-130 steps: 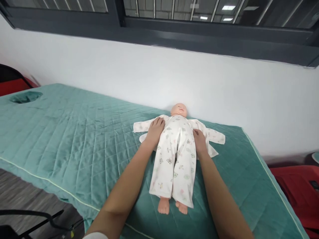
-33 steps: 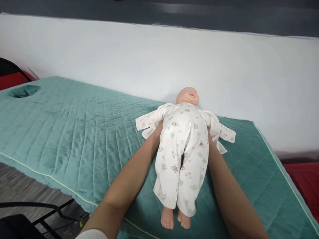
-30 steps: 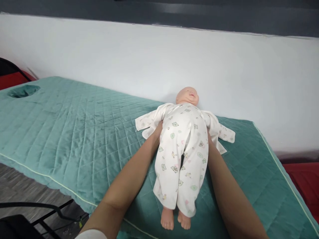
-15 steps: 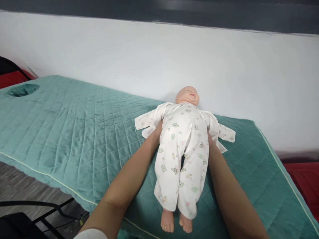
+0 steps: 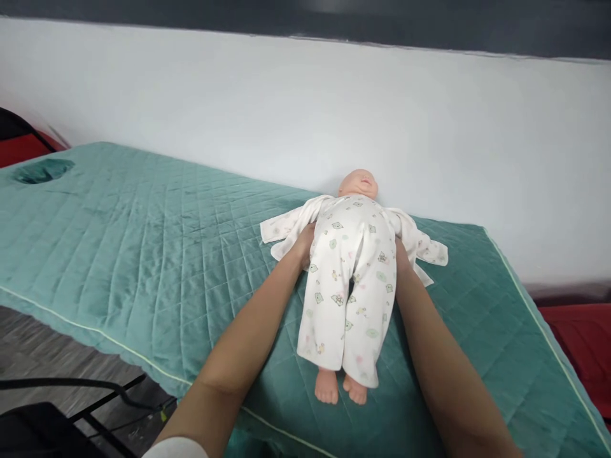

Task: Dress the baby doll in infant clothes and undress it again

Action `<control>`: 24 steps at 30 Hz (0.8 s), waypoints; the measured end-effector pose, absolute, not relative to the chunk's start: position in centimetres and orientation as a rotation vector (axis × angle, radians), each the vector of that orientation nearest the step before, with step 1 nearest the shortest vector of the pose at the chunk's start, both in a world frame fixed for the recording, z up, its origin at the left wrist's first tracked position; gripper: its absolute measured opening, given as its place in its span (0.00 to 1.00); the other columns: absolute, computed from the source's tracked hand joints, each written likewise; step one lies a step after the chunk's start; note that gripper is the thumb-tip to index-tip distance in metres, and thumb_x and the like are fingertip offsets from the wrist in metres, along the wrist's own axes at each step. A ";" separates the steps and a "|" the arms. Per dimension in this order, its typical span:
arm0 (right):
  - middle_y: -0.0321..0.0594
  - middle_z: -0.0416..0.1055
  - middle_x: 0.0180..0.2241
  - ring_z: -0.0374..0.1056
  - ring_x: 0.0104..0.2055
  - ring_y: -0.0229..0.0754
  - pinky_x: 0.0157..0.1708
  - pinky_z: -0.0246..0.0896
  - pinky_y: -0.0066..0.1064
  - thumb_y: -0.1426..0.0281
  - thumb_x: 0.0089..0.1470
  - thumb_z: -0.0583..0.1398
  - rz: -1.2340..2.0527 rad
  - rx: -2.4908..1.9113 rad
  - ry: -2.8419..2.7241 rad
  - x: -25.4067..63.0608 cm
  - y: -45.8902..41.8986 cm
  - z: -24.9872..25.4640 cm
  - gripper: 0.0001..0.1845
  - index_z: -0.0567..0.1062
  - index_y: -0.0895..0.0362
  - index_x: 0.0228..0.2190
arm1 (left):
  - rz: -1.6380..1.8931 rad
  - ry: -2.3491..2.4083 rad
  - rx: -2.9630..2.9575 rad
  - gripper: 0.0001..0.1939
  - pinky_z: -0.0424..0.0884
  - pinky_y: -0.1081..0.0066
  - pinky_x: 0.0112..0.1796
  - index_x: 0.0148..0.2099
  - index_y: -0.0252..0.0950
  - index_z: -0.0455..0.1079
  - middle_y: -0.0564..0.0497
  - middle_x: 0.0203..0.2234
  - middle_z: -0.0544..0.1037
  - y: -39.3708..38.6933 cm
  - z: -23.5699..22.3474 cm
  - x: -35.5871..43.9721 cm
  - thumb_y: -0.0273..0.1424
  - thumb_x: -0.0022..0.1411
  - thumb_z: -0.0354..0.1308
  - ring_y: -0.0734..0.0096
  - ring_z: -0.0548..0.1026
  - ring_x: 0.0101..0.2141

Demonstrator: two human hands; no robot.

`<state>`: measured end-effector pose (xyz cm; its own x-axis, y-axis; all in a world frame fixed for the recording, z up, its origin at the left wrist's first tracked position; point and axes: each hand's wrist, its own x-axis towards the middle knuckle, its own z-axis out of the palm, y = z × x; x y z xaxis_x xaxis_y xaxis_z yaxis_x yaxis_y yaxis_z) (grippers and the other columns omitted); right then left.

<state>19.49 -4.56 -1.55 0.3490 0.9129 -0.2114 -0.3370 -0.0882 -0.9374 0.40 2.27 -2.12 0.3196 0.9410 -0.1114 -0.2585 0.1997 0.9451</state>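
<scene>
A baby doll (image 5: 359,184) lies face up on the green quilted bed cover (image 5: 157,235), its head toward the wall and its bare feet toward me. It wears white printed pants (image 5: 351,280) pulled high over the belly. A matching white baby shirt (image 5: 291,226) spreads out at both sides, its sleeves pointing outward. My left hand (image 5: 307,240) is at the doll's left-hand side in view, against the waist, with its fingers hidden. My right hand (image 5: 401,254) is at the opposite side of the waist, its fingers tucked out of sight behind the doll and shirt.
A white wall (image 5: 214,108) with a dark upper band rises behind the bed. The cover has a round hole (image 5: 42,170) at the far left. A black metal frame (image 5: 95,397) stands at lower left, and a red seat (image 5: 580,350) at right.
The doll's legs and feet have shifted away from me, toward the wall, and the pant legs lie straighter. Both my hands stay at its sides.
</scene>
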 end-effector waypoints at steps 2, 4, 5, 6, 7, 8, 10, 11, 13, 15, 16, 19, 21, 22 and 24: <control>0.38 0.78 0.28 0.73 0.42 0.50 0.45 0.70 0.40 0.63 0.47 0.62 1.150 -1.240 -0.614 19.5 -4.6 -1.3 0.09 0.77 0.53 0.30 | 0.971 0.854 1.085 0.09 0.73 0.57 0.45 0.35 0.32 0.74 0.47 0.26 0.80 2.3 -2.4 0.0 0.33 0.55 0.60 0.54 0.77 0.39; 0.38 0.79 0.30 0.74 0.43 0.49 0.44 0.71 0.40 0.63 0.45 0.63 1.134 -1.233 -0.614 19.7 -4.4 -1.4 0.10 0.78 0.53 0.31 | 1.021 0.916 1.270 0.11 0.71 0.58 0.49 0.38 0.33 0.76 0.47 0.33 0.82 2.3 -2.9 -0.5 0.31 0.54 0.57 0.54 0.77 0.42; 0.37 0.79 0.32 0.74 0.43 0.49 0.44 0.72 0.40 0.64 0.44 0.63 1.125 -1.227 -0.613 19.9 -4.3 -1.6 0.11 0.78 0.53 0.32 | 1.063 0.966 1.388 0.13 0.70 0.58 0.50 0.40 0.34 0.77 0.47 0.37 0.82 2.3 -3.1 -0.8 0.31 0.54 0.56 0.55 0.77 0.44; 0.37 0.80 0.34 0.74 0.44 0.49 0.44 0.72 0.40 0.64 0.43 0.63 1.116 -1.217 -0.619 20.0 -4.3 -1.8 0.12 0.78 0.53 0.33 | 1.104 1.020 1.506 0.15 0.68 0.59 0.52 0.43 0.35 0.77 0.47 0.41 0.82 2.2 -3.4 -1.1 0.30 0.56 0.54 0.55 0.76 0.46; 0.37 0.80 0.36 0.74 0.46 0.50 0.44 0.72 0.40 0.64 0.43 0.63 1.109 -1.204 -0.635 20.1 -4.4 -2.1 0.14 0.78 0.53 0.35 | 1.135 1.070 1.615 0.16 0.67 0.59 0.54 0.45 0.35 0.77 0.47 0.44 0.81 2.1 -3.6 -1.4 0.30 0.57 0.53 0.56 0.75 0.48; 0.38 0.80 0.38 0.74 0.47 0.50 0.44 0.72 0.41 0.63 0.43 0.63 1.102 -1.190 -0.658 20.2 -4.6 -2.4 0.15 0.78 0.53 0.36 | 1.156 1.114 1.707 0.17 0.66 0.59 0.55 0.48 0.36 0.76 0.46 0.46 0.80 2.0 -3.9 -1.7 0.29 0.59 0.51 0.57 0.75 0.49; 0.38 0.79 0.42 0.73 0.49 0.49 0.46 0.71 0.41 0.61 0.44 0.63 1.054 -1.174 -0.702 20.2 -5.4 -3.1 0.18 0.77 0.53 0.39 | 1.187 1.199 1.862 0.19 0.65 0.61 0.56 0.51 0.36 0.74 0.45 0.50 0.78 1.6 -4.3 -2.4 0.27 0.61 0.49 0.59 0.73 0.51; 0.38 0.79 0.44 0.73 0.49 0.48 0.48 0.70 0.41 0.60 0.45 0.64 1.001 -1.183 -0.719 20.2 -6.0 -3.5 0.19 0.77 0.52 0.41 | 1.201 1.263 1.932 0.19 0.64 0.61 0.57 0.52 0.37 0.73 0.45 0.50 0.77 1.4 -4.5 -2.8 0.26 0.61 0.49 0.60 0.72 0.52; 0.38 0.77 0.47 0.72 0.50 0.46 0.52 0.66 0.42 0.59 0.46 0.64 0.837 -1.239 -0.756 20.7 -7.5 -4.3 0.22 0.75 0.52 0.44 | 1.220 1.465 2.036 0.19 0.62 0.61 0.58 0.53 0.37 0.71 0.44 0.52 0.75 0.9 -4.7 -3.8 0.24 0.62 0.49 0.59 0.69 0.55; 0.41 0.76 0.48 0.71 0.50 0.44 0.54 0.64 0.42 0.59 0.48 0.63 0.629 -1.339 -0.853 21.9 -9.0 -4.8 0.23 0.73 0.53 0.46 | 1.174 1.735 2.076 0.19 0.62 0.59 0.58 0.55 0.37 0.70 0.43 0.54 0.73 0.5 -4.7 -4.9 0.26 0.63 0.50 0.56 0.66 0.57; 0.44 0.76 0.48 0.71 0.50 0.44 0.54 0.63 0.42 0.59 0.50 0.62 0.517 -1.411 -0.921 22.7 -9.7 -5.0 0.23 0.72 0.54 0.46 | 1.116 1.870 2.066 0.18 0.63 0.58 0.56 0.55 0.37 0.69 0.42 0.54 0.72 0.3 -4.6 -5.5 0.28 0.64 0.51 0.54 0.66 0.56; 0.52 0.73 0.48 0.70 0.50 0.49 0.52 0.63 0.46 0.58 0.52 0.58 0.194 -1.771 -1.105 25.5 -11.2 -5.0 0.23 0.73 0.58 0.46 | 0.877 2.119 2.037 0.18 0.66 0.54 0.50 0.54 0.36 0.69 0.38 0.52 0.73 -0.1 -4.4 -6.6 0.38 0.66 0.52 0.47 0.68 0.53; 0.57 0.72 0.49 0.67 0.51 0.55 0.52 0.61 0.49 0.56 0.52 0.57 0.065 -2.055 -1.195 26.8 -11.6 -4.8 0.25 0.74 0.60 0.46 | 0.758 2.168 2.060 0.18 0.67 0.53 0.48 0.51 0.36 0.70 0.36 0.50 0.73 -0.3 -4.3 -7.0 0.41 0.67 0.51 0.45 0.69 0.51; 0.59 0.71 0.50 0.66 0.52 0.58 0.51 0.60 0.50 0.54 0.52 0.57 0.034 -2.169 -1.237 27.1 -11.7 -4.7 0.27 0.74 0.61 0.46 | 0.714 2.174 2.075 0.18 0.67 0.53 0.47 0.50 0.35 0.71 0.36 0.49 0.74 -0.3 -4.2 -7.1 0.42 0.67 0.50 0.45 0.69 0.51; 0.60 0.71 0.49 0.66 0.51 0.61 0.49 0.60 0.50 0.50 0.51 0.57 0.032 -2.321 -1.292 27.3 -11.7 -4.3 0.30 0.75 0.60 0.45 | 0.642 2.171 2.090 0.18 0.67 0.54 0.46 0.48 0.35 0.71 0.36 0.48 0.75 -0.2 -4.1 -7.2 0.42 0.68 0.49 0.45 0.70 0.50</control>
<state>27.26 -11.73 -4.34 0.5539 0.8064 0.2069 0.7953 -0.4391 -0.4179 -7.23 -0.18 -4.06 -0.0791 0.9676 0.2398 0.9424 -0.0058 0.3343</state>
